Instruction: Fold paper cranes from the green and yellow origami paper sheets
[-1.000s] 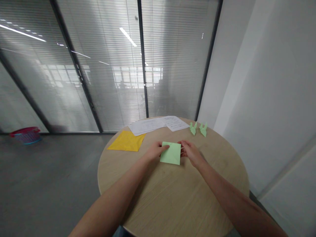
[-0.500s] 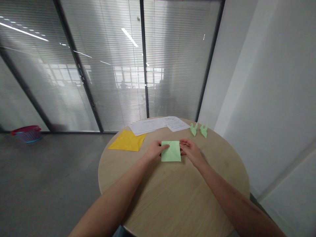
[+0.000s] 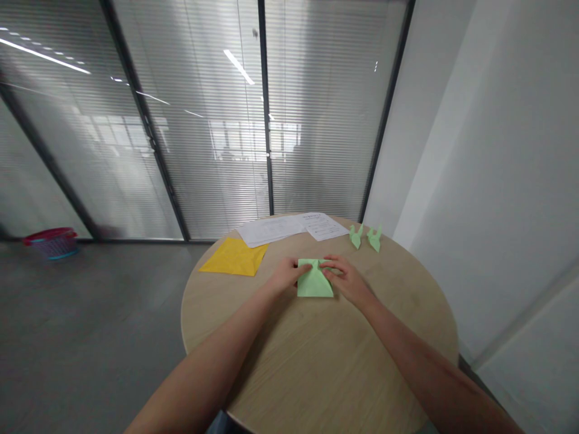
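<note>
The sheet (image 3: 313,286) and cranes (image 3: 356,240) are matt, creased paper. The table (image 3: 289,358) shows smooth wood grain, dull finish. The partition (image 3: 217,187) is glossy, reflective glass; the wall (image 3: 511,181) is smooth, matt.

Two paper birds (image 3: 356,241), one green sheet (image 3: 312,289), two hands (image 3: 284,274)

No text is legible; the white paper sheets (image 3: 322,227) bear fine dark lines (too small to read).
</note>
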The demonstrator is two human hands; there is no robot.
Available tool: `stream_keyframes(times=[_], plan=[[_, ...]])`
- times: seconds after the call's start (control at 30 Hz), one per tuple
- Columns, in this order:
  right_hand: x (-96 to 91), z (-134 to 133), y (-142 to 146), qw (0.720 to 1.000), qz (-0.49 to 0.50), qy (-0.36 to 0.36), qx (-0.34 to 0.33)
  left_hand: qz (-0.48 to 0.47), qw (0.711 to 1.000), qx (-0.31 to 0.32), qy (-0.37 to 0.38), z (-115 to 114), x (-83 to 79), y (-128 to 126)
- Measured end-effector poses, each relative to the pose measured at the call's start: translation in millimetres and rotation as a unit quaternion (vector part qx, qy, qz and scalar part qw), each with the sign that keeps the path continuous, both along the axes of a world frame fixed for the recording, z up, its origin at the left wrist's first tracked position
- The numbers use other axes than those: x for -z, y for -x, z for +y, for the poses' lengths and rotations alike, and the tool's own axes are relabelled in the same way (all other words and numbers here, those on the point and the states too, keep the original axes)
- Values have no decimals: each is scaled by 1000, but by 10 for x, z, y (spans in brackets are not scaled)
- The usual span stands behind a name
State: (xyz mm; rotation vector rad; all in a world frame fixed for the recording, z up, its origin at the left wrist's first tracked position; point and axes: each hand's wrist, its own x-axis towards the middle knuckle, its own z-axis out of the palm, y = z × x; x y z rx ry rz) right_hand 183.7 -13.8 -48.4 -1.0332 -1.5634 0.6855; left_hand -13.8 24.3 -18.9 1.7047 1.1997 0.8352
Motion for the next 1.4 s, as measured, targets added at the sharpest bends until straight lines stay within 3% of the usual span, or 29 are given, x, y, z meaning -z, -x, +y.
stream_keyframes(times=[0.13, 0.4, 0.5, 0.63, 0.8, 0.93, 1.4], plan=[[44, 14, -1, 999, -31, -7, 4, 3, 1000, 12, -9, -13, -16, -9], [92, 58, 15, 999, -32, -34, 29, -42, 992, 120, -10, -5, 3, -1], [86, 53, 40, 999, 34, 8, 13, -55, 994, 96, -8, -13, 7, -8], [101, 77, 48, 987, 125, 75, -63, -104, 993, 55, 0, -1, 13, -15], [96, 99, 18, 975, 160, 128, -90, -145, 989, 22, -2, 29, 21, -13], [30, 54, 19, 974, 155, 143, -88, -162, 987, -8, -4, 63, 33, 5], [-20, 12, 52, 966, 185, 124, -132, -198, 980, -20, 1, 118, 63, 36]])
